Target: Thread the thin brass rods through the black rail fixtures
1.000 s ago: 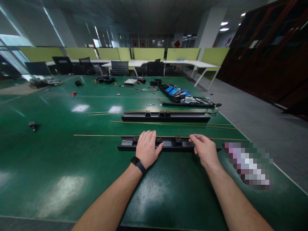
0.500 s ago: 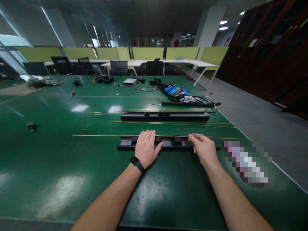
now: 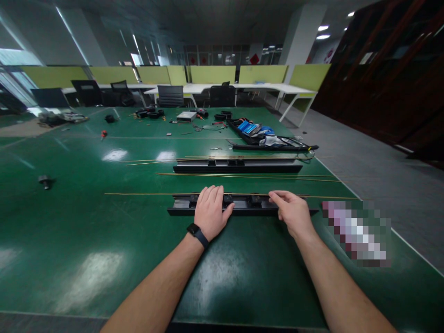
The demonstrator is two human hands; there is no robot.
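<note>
Far left on the green table (image 3: 100,240) we note a small dark metal fitting (image 3: 44,181), well apart from the work. Next comes the free end of a thin brass-coloured rod (image 3: 152,194); we trace it rightward along the far edge of the near black channel rail (image 3: 249,212). Our left hand (image 3: 210,209), black watch (image 3: 193,229) at the wrist, lies palm down across the rail, fingers straight and side by side, thumb out to the right, clasping nothing that we can see; probably laid flat to keep the rail from sliding. Between the hands a black block (image 3: 255,200) sits in the trough. Beyond, a second rail (image 3: 239,169) lies roughly parallel, loose rods (image 3: 194,175) between the two. Our right hand (image 3: 294,210) pinches the rod between thumb and forefinger, other fingers curled; a fingertip hold suits so thin a piece, though the tips are too small in view to fix the exact contact. The rod runs on past the rail's right end, a pixelated object (image 3: 357,236) lying near it.
</note>
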